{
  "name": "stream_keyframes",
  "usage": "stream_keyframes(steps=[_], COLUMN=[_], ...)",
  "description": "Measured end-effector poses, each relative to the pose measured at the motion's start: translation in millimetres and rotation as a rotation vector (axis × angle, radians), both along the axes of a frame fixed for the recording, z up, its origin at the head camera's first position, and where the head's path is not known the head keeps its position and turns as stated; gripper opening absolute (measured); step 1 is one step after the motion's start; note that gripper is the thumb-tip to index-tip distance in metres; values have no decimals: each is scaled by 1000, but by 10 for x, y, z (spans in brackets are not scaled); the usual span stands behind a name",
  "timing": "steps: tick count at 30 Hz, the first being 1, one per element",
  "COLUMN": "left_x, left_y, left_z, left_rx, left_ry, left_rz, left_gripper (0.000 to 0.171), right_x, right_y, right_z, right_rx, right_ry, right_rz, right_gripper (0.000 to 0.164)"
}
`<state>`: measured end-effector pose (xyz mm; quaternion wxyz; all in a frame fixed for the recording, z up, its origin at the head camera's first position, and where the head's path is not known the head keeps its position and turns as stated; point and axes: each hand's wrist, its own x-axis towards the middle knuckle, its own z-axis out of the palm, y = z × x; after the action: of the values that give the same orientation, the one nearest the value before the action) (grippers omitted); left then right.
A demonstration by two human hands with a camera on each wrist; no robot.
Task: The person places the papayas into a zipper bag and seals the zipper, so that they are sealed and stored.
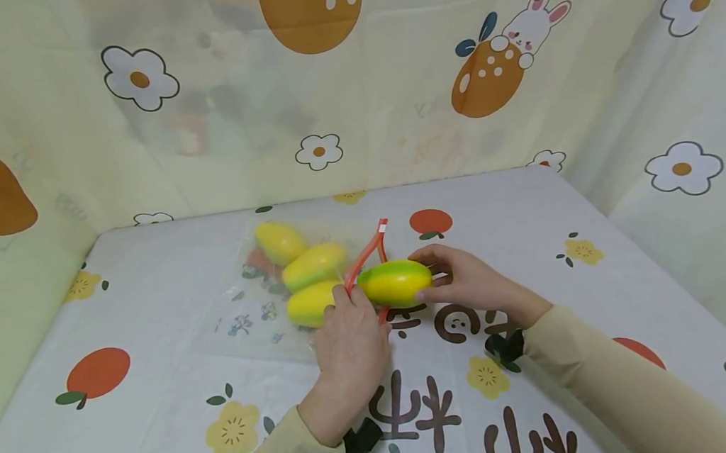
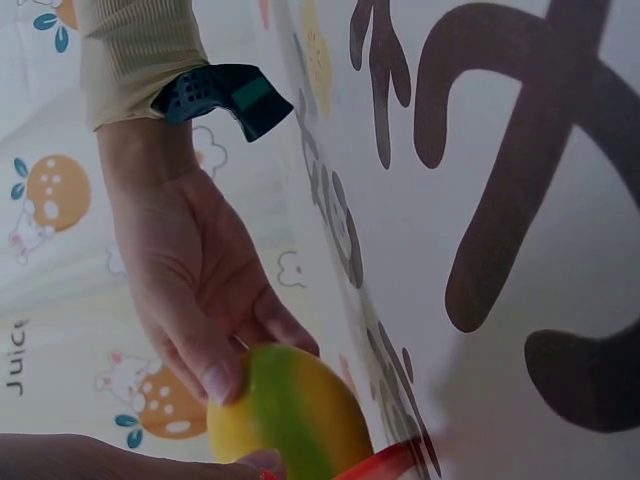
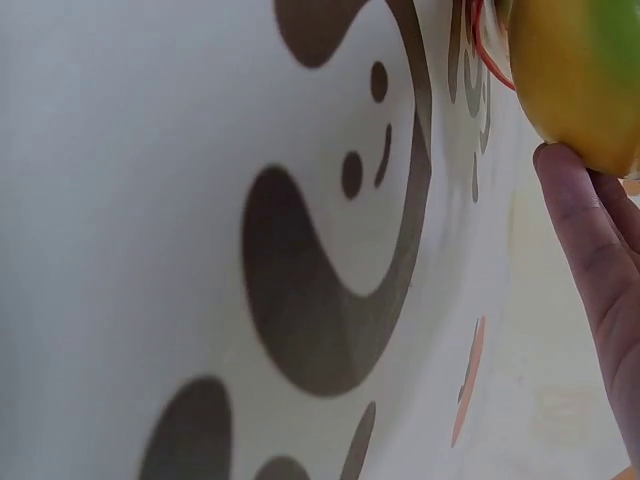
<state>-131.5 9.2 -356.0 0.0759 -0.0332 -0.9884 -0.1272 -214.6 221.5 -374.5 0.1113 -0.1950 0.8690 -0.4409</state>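
A clear plastic bag (image 1: 263, 344) with a red strip (image 1: 365, 251) along its mouth lies flat in the head view. Inside it are three yellow mangoes, one at the back (image 1: 279, 241), one in the middle (image 1: 313, 267) and one in front (image 1: 308, 305). My left hand (image 1: 353, 341) pinches the red strip at the bag's mouth, its fingertips partly hidden. From the right, my right hand (image 1: 466, 275) holds a yellow-green mango (image 1: 396, 285) by its end, thumb and fingers on either side. The mango's far end is right at the red-edged mouth.
A white cloth (image 1: 167, 427) printed with fruit, flowers and brown lettering covers the table. Behind it hangs a pale yellow curtain (image 1: 236, 165) with rabbit and flower prints, and another curtain panel (image 1: 647, 90) closes off the right side. Each wrist wears a dark strap (image 1: 505, 347).
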Motion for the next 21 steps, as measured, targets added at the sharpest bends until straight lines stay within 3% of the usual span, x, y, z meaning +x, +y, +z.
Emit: stream_keyframes(steps=[5, 21], left_x=[-1, 16], left_y=[1, 3], left_z=[-10, -12], left_rx=[3, -14], left_ry=[7, 38], left_rz=[-4, -21], left_gripper=[60, 61], right_x=[-7, -9], right_y=[-64, -299], right_z=[-9, -36], right_rx=[-9, -10], right_ry=[-9, 20], right_rz=[-23, 12], right_gripper=[60, 55])
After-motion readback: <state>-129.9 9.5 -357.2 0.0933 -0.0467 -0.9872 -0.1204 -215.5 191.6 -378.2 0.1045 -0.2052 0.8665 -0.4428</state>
